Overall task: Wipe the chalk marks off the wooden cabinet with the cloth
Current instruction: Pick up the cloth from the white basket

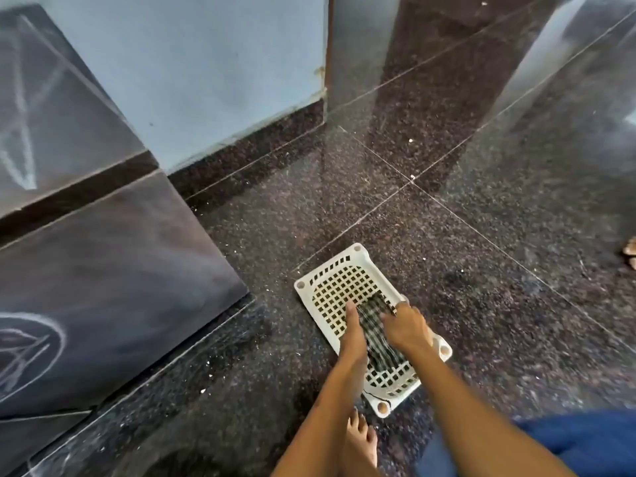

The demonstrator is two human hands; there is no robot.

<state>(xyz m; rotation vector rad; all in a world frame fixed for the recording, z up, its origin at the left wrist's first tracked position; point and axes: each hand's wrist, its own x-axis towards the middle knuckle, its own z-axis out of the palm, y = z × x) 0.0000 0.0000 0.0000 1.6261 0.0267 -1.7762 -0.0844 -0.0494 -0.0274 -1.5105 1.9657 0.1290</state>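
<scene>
Both hands reach down into the white basket (323,280) on the floor (481,235). The left hand (352,330) lies with fingers straight beside the checked cloth (377,339); the right hand (406,327) rests on the cloth's other side, though motion blur hides whether it grips yet. The cloth sits inside the basket, well apart from the dark cabinet (113,256), whose chalk marks (31,342) remain unwiped. A loose pinch could drop the cloth, or it may snag the lattice and drag the light basket along.
</scene>
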